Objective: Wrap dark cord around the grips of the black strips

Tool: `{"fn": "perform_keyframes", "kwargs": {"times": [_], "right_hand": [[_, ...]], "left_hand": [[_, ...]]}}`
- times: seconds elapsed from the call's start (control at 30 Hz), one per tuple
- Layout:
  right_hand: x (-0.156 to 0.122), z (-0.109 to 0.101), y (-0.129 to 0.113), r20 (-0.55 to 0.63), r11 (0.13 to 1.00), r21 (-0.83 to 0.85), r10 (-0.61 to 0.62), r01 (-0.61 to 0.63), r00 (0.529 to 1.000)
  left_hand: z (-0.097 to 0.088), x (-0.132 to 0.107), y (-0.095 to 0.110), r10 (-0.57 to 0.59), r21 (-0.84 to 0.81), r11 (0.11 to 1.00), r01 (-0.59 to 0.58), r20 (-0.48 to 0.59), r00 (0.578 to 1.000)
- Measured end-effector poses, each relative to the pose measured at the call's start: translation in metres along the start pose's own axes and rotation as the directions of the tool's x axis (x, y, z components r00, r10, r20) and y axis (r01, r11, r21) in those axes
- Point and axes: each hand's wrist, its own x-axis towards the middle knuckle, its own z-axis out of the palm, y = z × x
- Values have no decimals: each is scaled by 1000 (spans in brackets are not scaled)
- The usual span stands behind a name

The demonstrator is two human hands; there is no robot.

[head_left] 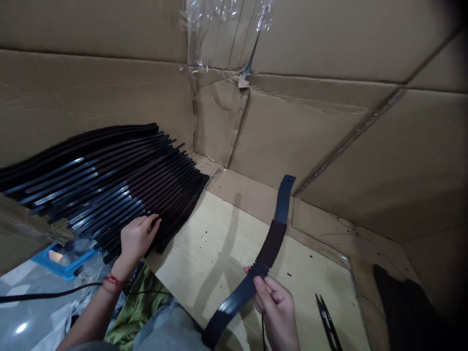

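My right hand (pixel 275 305) is closed on a curved dark band (pixel 263 253), pinching it near its middle where a brown fabric sleeve covers part of it. The band arcs from the lower middle up toward the cardboard wall. My left hand (pixel 138 237) rests with fingers bent on the near edge of a large fanned stack of similar black and brown bands (pixel 106 180) lying at the left. Whether the left hand grips a band I cannot tell.
A pale wooden board (pixel 204 243) forms the work surface, walled by brown cardboard (pixel 329 131). Small black snips (pixel 328 321) lie at the lower right. A dark cloth (pixel 405 302) sits far right. A blue object (pixel 62 263), a black cable (pixel 47 293) and green fabric (pixel 142 304) lie at the lower left.
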Motion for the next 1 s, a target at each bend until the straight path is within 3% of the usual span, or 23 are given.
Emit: {"fn": "perform_keyframes", "kwargs": {"times": [0.27, 0.73, 1.0], "right_hand": [[-1, 3, -4, -31, 1000, 9, 17, -17, 999], [-1, -9, 3, -43, 999, -40, 4, -5, 999], [-1, -6, 3, -38, 1000, -28, 13, -14, 999]], "left_hand": [[2, -2, -2, 12, -44, 999, -14, -54, 998], [4, -4, -3, -18, -12, 1000, 17, -83, 996], [5, 6, 2, 53, 8, 999, -53, -33, 998]]}}
